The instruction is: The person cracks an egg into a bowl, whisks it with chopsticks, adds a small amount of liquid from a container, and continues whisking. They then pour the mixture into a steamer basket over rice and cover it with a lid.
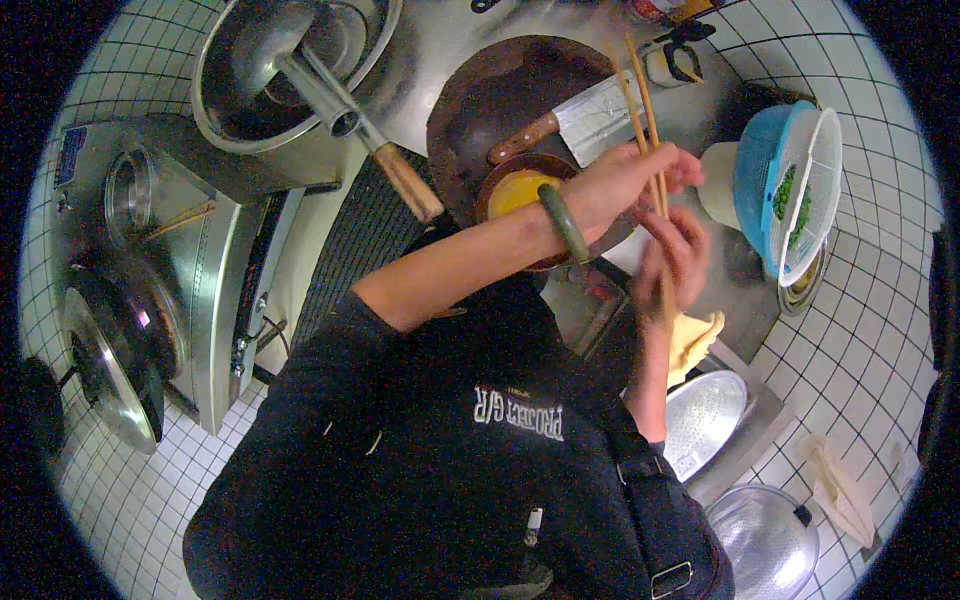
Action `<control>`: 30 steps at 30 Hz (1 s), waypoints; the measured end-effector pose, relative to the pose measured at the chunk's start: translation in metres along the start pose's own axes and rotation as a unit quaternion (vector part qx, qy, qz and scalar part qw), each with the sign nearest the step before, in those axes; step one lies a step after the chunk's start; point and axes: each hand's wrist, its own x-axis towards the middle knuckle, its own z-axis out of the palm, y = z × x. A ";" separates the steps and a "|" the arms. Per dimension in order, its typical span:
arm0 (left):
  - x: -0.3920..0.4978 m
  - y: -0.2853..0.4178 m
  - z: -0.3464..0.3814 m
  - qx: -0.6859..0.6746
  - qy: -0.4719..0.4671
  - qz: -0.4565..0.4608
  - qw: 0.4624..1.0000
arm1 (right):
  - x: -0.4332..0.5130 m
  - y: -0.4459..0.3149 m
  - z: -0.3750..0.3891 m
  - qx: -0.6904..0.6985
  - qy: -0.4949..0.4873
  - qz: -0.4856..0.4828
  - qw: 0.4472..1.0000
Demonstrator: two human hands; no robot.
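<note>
A pair of wooden chopsticks (643, 112) runs up and away from my two hands. My left hand (626, 180), below a green bangle (564, 225), reaches across from the left with its fingers at the chopsticks. Lower down, my right hand (679, 251) is closed around them, slightly blurred. Partly under my left forearm is a brown bowl (491, 180) with yellow liquid that looks like beaten egg (517, 191). A cleaver (600, 116) with a wooden handle lies behind the bowl on a dark round chopping board (469, 97).
A steel basin (217, 139) holds a ladle (319, 94) and a wooden-handled tool (409, 184). At right stand a blue basket (754, 172) and a white strainer (825, 180) with chopped greens (793, 206). A yellow cloth (694, 341) lies near a perforated metal colander (709, 416). A stove (214, 270) is left.
</note>
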 end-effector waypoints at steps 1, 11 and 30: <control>-0.015 -0.008 0.002 -0.006 0.022 -0.005 1.000 | -0.010 -0.007 -0.005 0.083 0.066 0.052 0.993; -0.174 -0.064 -0.137 0.234 0.195 -0.209 0.929 | -0.076 -0.025 0.030 0.152 0.047 0.378 0.912; -0.220 -0.055 -0.134 0.030 0.100 -0.088 0.991 | -0.142 -0.063 -0.024 0.284 0.056 0.412 0.864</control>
